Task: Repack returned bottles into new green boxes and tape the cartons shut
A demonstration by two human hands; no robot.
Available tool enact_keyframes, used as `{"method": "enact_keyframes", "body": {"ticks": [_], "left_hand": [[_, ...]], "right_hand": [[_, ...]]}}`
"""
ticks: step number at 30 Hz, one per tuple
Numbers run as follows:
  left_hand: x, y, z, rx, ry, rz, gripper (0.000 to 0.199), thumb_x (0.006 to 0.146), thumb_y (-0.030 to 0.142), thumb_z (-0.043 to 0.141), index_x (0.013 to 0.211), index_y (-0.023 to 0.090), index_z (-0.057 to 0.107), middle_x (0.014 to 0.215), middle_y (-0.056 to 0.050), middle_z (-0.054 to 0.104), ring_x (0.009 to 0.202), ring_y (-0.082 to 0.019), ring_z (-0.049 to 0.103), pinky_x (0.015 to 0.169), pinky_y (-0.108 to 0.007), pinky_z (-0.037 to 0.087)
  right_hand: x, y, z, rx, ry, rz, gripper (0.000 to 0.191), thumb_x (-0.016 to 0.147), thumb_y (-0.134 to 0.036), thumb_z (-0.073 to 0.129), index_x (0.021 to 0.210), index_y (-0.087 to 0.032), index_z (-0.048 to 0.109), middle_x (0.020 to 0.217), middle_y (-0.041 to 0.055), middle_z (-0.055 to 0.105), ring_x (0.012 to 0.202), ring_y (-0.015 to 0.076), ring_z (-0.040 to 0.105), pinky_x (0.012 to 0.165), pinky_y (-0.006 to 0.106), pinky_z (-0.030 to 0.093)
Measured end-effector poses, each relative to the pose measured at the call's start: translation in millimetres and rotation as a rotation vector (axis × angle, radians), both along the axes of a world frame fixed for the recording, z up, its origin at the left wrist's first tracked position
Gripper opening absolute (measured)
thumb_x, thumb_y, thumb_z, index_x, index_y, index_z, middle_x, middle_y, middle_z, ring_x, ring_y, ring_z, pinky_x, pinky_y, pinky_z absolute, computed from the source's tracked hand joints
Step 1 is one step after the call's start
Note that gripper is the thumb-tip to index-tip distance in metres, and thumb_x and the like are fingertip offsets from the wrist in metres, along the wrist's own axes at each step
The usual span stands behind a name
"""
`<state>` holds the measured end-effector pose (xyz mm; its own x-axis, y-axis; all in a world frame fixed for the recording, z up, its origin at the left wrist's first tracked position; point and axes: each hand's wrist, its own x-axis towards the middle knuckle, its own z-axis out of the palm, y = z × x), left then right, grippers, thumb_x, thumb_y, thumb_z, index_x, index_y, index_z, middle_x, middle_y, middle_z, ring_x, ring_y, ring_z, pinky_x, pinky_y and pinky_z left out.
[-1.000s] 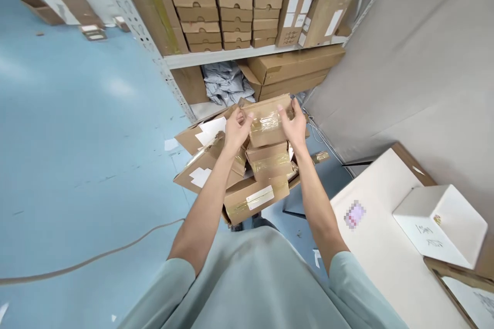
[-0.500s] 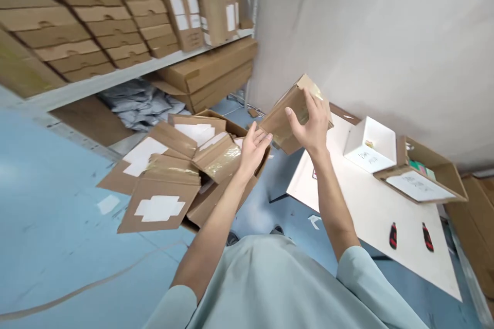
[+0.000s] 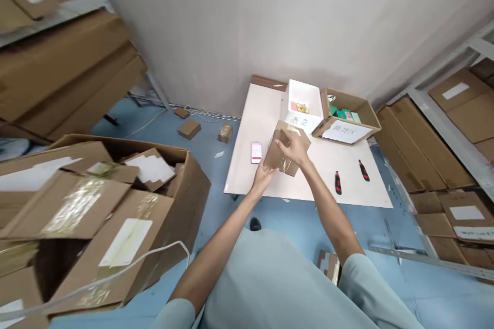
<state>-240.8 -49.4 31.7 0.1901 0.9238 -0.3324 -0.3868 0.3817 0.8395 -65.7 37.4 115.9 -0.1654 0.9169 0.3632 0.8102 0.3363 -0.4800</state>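
Observation:
A small taped cardboard box is tilted between my two hands, over the white table. My left hand grips its lower left corner. Across the top and right side of the box lie the fingers of my right hand, thumb spread from the others and pressed against the cardboard. A phone with a lit screen lies on the table just left of the box. Two black and red box cutters, one nearer and one farther, rest on the table to the right.
Behind the box stand a white bin and an open carton with green packs in it. A big carton full of cardboard is at left. Small boxes lie on the floor; shelving rises at right.
My view has swung right, from the carton of cardboard to the white table. Both hands have carried the small box over the table, and my left hand now holds its lower corner.

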Motion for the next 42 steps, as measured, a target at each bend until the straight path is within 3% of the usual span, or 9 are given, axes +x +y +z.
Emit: {"method": "enact_keyframes", "body": {"ticks": [4, 7, 11, 16, 20, 23, 31, 36, 42], "left_hand": [[74.7, -17.3, -51.5, -0.227, 0.087, -0.079, 0.128, 0.079, 0.021, 0.103, 0.182, 0.016, 0.028, 0.166, -0.031, 0.063, 0.159, -0.04, 0.061, 0.136, -0.058, 0.042], [90.4, -25.8, -79.3, -0.296, 0.132, -0.117, 0.129, 0.071, 0.016, 0.105, 0.179, 0.012, 0.034, 0.165, -0.037, 0.06, 0.157, -0.047, 0.061, 0.132, -0.065, 0.045], [68.3, -15.3, -97.1, -0.276, 0.156, -0.092, 0.108, 0.075, 0.016, 0.099, 0.17, 0.016, 0.048, 0.164, -0.031, 0.063, 0.151, -0.04, 0.067, 0.131, -0.063, 0.047], [-3.5, 13.6, -87.4, -0.093, 0.176, 0.07, 0.088, 0.08, 0.023, 0.094, 0.16, 0.019, 0.057, 0.157, -0.025, 0.07, 0.142, -0.034, 0.072, 0.132, -0.059, 0.047], [-97.0, 19.0, -58.0, 0.076, 0.242, 0.323, 0.077, 0.081, 0.03, 0.093, 0.151, 0.021, 0.063, 0.153, -0.021, 0.074, 0.139, -0.033, 0.073, 0.13, -0.059, 0.05], [-184.5, 0.4, -28.6, 0.139, 0.304, 0.557, 0.072, 0.082, 0.031, 0.09, 0.148, 0.019, 0.065, 0.153, -0.021, 0.073, 0.143, -0.033, 0.072, 0.13, -0.057, 0.051], [-405.6, -130.1, 36.1, 0.195, 0.573, 1.081, 0.054, 0.092, 0.022, 0.078, 0.143, 0.014, 0.065, 0.154, -0.022, 0.072, 0.147, -0.031, 0.069, 0.133, -0.053, 0.05], [-483.0, -182.1, 34.1, 0.128, 0.584, 1.131, 0.056, 0.095, 0.02, 0.076, 0.149, 0.016, 0.062, 0.159, -0.021, 0.07, 0.15, -0.03, 0.067, 0.133, -0.053, 0.05], [-513.5, -162.0, 4.7, -0.052, 0.36, 0.99, 0.081, 0.087, 0.021, 0.088, 0.16, 0.019, 0.053, 0.171, -0.025, 0.059, 0.15, -0.034, 0.068, 0.13, -0.055, 0.052]], "right_hand": [[59.4, -35.2, -64.4, -0.181, -0.033, 0.006, 0.057, 0.108, -0.048, 0.07, 0.155, -0.015, 0.072, 0.156, 0.0217, 0.075, 0.15, 0.0404, 0.067, 0.133, 0.06, 0.047], [78.1, -76.1, -113.3, -0.374, 0.029, -0.052, 0.048, 0.109, -0.035, 0.061, 0.152, -0.017, 0.073, 0.144, 0.0191, 0.082, 0.138, 0.0368, 0.076, 0.123, 0.056, 0.058], [72.1, -109.9, -150.2, -0.39, 0.145, -0.11, 0.049, 0.11, -0.034, 0.058, 0.153, -0.017, 0.074, 0.154, 0.0196, 0.076, 0.151, 0.0356, 0.069, 0.129, 0.055, 0.056], [28.1, -85.0, -140.2, -0.376, 0.222, -0.035, 0.049, 0.111, -0.043, 0.06, 0.147, -0.016, 0.078, 0.151, 0.0221, 0.078, 0.146, 0.0376, 0.073, 0.13, 0.058, 0.054], [-42.2, -48.1, -113.5, -0.352, 0.241, 0.178, 0.049, 0.111, -0.046, 0.06, 0.147, -0.017, 0.077, 0.148, 0.0206, 0.08, 0.142, 0.0367, 0.076, 0.126, 0.056, 0.058], [-117.7, -32.5, -95.7, -0.33, 0.241, 0.352, 0.047, 0.112, -0.046, 0.061, 0.147, -0.019, 0.077, 0.147, 0.0191, 0.081, 0.14, 0.0362, 0.077, 0.124, 0.057, 0.06], [-353.2, -62.0, -73.5, -0.279, 0.14, 0.731, 0.049, 0.112, -0.045, 0.064, 0.153, -0.021, 0.074, 0.151, 0.018, 0.078, 0.144, 0.0346, 0.074, 0.126, 0.05, 0.057], [-474.5, -85.0, -71.9, -0.27, 0.079, 0.71, 0.069, 0.109, -0.042, 0.068, 0.167, -0.009, 0.056, 0.168, 0.0268, 0.063, 0.16, 0.0378, 0.059, 0.136, 0.054, 0.046], [-552.5, -89.3, -80.0, -0.267, 0.02, 0.607, 0.069, 0.107, -0.036, 0.065, 0.169, -0.009, 0.05, 0.168, 0.0294, 0.059, 0.161, 0.0388, 0.056, 0.135, 0.057, 0.046]]}}
